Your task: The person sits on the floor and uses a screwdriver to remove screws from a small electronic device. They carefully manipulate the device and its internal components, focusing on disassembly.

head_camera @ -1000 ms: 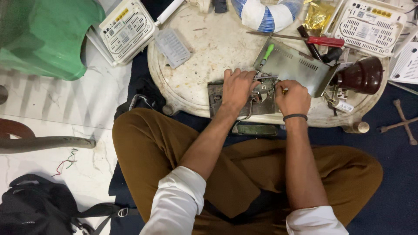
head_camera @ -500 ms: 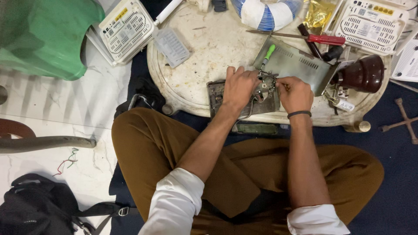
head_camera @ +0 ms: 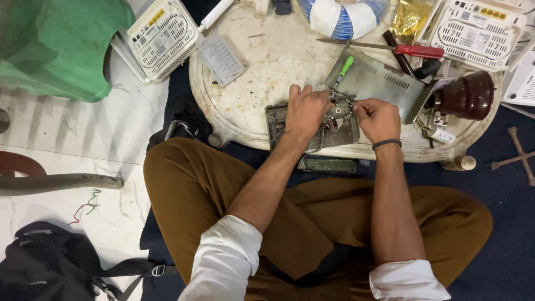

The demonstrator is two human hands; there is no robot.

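At the near edge of the round white table [head_camera: 267,61], just beyond the person's crossed legs, lies a worn circuit board [head_camera: 334,125] with small metal parts on it. The left hand [head_camera: 305,111] presses flat on the board's left half, fingers spread and pointing away. The right hand [head_camera: 378,118] is curled narrow over the board's right end, fingertips pinched on something small there; what exactly it grips is too small to tell. A dark band [head_camera: 387,144] circles the right wrist.

Just behind the hands a grey metal cover plate [head_camera: 384,83] rests tilted on the table, and a green-handled screwdriver [head_camera: 344,68] lies across its left edge, tip toward the board. Beside the plate on the right stands a dark brown pot [head_camera: 468,96]. Farther back lie a red-handled screwdriver [head_camera: 418,51], a blue-and-white roll [head_camera: 345,14] and a gold foil bag [head_camera: 408,18]. A small clear plastic case [head_camera: 221,58] sits on the table's left part.

White vented router boxes lie at the far left [head_camera: 163,39] and far right [head_camera: 476,28]. Left of the table are a green plastic stool [head_camera: 56,44] and, on the pale floor nearer the person, a black bag [head_camera: 50,270].
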